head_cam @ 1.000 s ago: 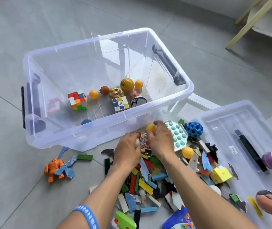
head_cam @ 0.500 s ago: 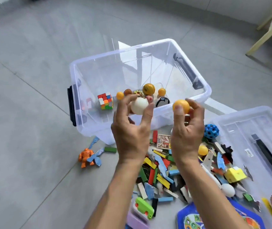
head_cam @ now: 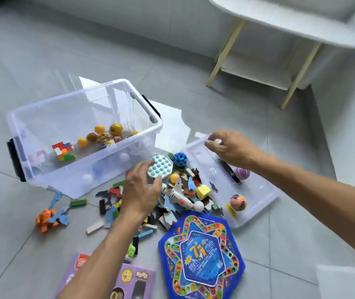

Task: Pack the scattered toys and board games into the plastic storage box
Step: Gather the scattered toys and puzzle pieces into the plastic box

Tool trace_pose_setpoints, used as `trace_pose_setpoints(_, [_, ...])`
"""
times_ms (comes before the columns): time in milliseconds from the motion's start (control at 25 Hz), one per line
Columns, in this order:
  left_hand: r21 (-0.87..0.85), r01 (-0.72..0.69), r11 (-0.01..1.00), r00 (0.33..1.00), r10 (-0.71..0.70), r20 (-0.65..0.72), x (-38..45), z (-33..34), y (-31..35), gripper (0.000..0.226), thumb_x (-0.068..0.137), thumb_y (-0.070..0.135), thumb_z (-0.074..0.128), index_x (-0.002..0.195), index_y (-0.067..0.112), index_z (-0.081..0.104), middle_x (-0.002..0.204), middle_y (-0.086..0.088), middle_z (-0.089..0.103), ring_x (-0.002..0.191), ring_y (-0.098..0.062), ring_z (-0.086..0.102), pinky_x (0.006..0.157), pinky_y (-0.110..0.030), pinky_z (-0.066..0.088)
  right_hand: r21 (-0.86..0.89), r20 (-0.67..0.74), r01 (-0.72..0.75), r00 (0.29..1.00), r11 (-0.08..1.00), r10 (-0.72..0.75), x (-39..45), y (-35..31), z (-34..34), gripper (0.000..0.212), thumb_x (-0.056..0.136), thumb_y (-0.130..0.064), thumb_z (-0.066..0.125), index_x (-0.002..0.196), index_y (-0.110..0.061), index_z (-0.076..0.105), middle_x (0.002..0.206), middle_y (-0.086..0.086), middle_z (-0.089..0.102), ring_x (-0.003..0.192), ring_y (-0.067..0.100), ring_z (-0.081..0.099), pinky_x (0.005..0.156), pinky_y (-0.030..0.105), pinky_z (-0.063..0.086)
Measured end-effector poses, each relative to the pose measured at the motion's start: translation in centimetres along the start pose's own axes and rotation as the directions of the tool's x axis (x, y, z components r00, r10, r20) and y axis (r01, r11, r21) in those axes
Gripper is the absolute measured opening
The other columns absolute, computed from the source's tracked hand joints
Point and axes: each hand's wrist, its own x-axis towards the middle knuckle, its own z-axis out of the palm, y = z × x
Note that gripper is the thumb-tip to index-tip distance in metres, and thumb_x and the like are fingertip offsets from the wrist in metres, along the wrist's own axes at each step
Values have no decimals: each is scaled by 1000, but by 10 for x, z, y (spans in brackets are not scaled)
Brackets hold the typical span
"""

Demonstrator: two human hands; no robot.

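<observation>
My left hand (head_cam: 141, 190) grips the octagonal pop-it toy (head_cam: 160, 166), white with teal bubbles, just off the near right corner of the clear storage box (head_cam: 43, 167). My right hand (head_cam: 229, 148) pinches a small white ball (head_cam: 217, 141) over the box's lid (head_cam: 256, 190), further right. Inside the box lie a colourful cube (head_cam: 63, 151) and orange balls (head_cam: 82, 142).

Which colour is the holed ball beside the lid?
Dark blue; the holed ball shows in the head view.
</observation>
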Motion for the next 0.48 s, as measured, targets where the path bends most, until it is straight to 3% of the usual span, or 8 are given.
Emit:
trace_pose_setpoints(120, [87, -32, 996, 987, 18, 158, -7, 56, 1, 41, 90, 24, 58, 130, 17, 54, 128, -1, 57, 116, -18, 52, 98, -32, 42, 195, 0, -194, 980, 962, 197, -38, 81, 2, 12, 92, -29, 60, 98, -22, 68, 101, 6, 70, 83, 18, 62, 65, 24, 42])
trace_pose_setpoints(160, [128, -42, 991, 980, 16, 200, 1, 74, -2, 41, 90, 26, 57, 130, 18, 54, 127, 0, 57, 116, -19, 52, 98, -34, 43, 230, -18, -247, 966, 941, 258, -43, 108, 20, 13, 89, -25, 63, 101, -21, 68, 105, 6, 70, 84, 18, 63, 69, 24, 45])
trace_pose_setpoints(320, [336, -67, 939, 947, -47, 319, 68, 139, -10, 52, 88, 26, 52, 139, 20, 44, 139, -4, 47, 125, -26, 44, 103, -42, 40, 102, 27, -429, 903, 898, 428, -46, 184, 126, 56, 86, -31, 63, 139, -27, 46, 146, 1, 43, 118, 29, 54, 92, 35, 44])
trace_pose_setpoints(400, [432, -113, 895, 919, -71, 387, 99, 167, -11, 61, 87, 22, 53, 145, 22, 35, 149, -6, 35, 131, -29, 36, 103, -45, 37, 16, 83, -438, 896, 899, 435, -46, 193, 176, 59, 90, -31, 56, 145, -28, 33, 154, 4, 26, 122, 36, 48, 95, 40, 43])
trace_pose_setpoints(480, [505, -205, 838, 882, -65, 467, 116, 198, -15, 67, 85, 18, 51, 147, 25, 27, 154, -8, 22, 136, -32, 27, 102, -49, 34, 36, 97, -443, 894, 896, 438, -48, 197, 212, 53, 94, -28, 53, 143, -30, 30, 152, 6, 18, 118, 39, 46, 94, 43, 44])
